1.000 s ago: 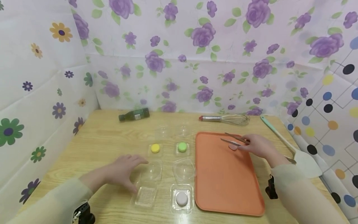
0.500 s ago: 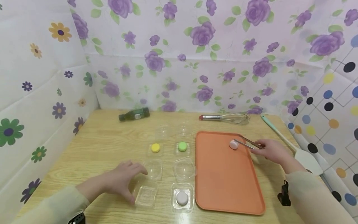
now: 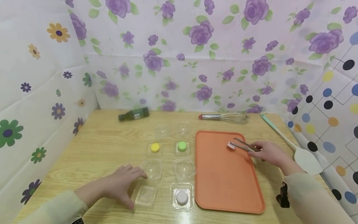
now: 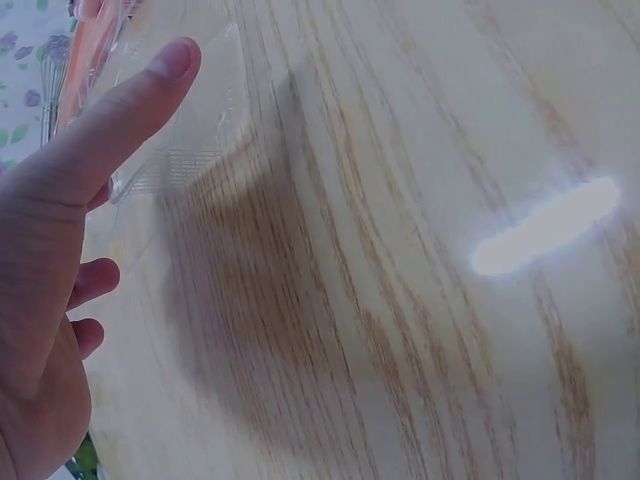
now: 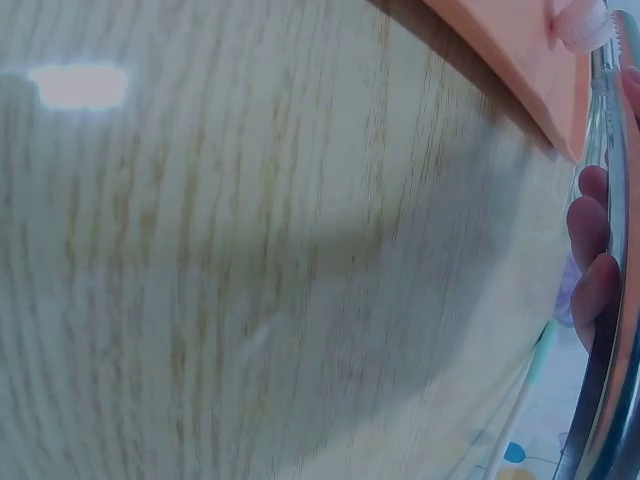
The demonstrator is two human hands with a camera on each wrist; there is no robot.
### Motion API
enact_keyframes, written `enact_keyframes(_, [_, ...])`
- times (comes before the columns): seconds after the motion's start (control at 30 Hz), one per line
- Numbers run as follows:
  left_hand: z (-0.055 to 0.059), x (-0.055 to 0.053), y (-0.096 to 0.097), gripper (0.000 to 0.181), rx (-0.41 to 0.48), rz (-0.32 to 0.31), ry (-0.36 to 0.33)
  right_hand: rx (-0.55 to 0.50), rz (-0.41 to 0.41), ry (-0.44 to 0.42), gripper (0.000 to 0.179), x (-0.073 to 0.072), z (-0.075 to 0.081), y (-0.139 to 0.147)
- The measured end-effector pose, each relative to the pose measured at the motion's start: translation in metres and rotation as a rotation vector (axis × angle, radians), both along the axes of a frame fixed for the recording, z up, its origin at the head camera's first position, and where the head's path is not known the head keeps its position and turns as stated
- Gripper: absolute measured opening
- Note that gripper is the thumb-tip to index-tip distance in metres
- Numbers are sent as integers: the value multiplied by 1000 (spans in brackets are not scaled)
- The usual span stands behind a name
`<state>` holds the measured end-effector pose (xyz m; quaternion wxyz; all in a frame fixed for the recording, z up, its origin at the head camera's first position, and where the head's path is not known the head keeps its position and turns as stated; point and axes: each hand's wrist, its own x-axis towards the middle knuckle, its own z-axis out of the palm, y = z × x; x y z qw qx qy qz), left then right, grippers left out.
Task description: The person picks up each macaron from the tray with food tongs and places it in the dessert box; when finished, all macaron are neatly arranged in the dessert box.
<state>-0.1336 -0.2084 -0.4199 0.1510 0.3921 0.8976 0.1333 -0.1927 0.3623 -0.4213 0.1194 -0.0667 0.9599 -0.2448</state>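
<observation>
My right hand [image 3: 269,153] grips metal tongs [image 3: 246,146], their arms spread apart. One tong tip lies right at a small pale pink macaron [image 3: 231,145], which tilts on the orange tray [image 3: 223,177] near its far right part. In the right wrist view the macaron [image 5: 582,24] shows by the serrated tong end, with curled fingers [image 5: 590,225] along the tongs. My left hand [image 3: 118,183] holds nothing, its thumb and fingers spread beside a clear plastic box [image 3: 146,194]. The left wrist view shows its thumb [image 4: 120,115] over the box's edge.
Yellow [image 3: 155,147], green [image 3: 182,146] and whitish [image 3: 182,197] macarons sit in clear boxes left of the tray, lids opened. A green bottle [image 3: 134,114] and a whisk [image 3: 225,117] lie at the back. A white turner [image 3: 307,160] lies at the right.
My right hand drew the tongs rightward, then came slightly back to the left. The pink macaron, flatter half a second ago, now tilts at the tong tip. My left hand shifted slightly left and down.
</observation>
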Motion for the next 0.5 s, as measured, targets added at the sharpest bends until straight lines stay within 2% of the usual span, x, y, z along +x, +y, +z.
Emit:
enact_keyframes(0.23, [-1,3,0,92,-2,-15,34,-8,31,3,55,1,-2,-3])
enact_keyframes(0.5, [-1,4,0,92,-3,-15,11,20,50,-2,51,3,-7,-7])
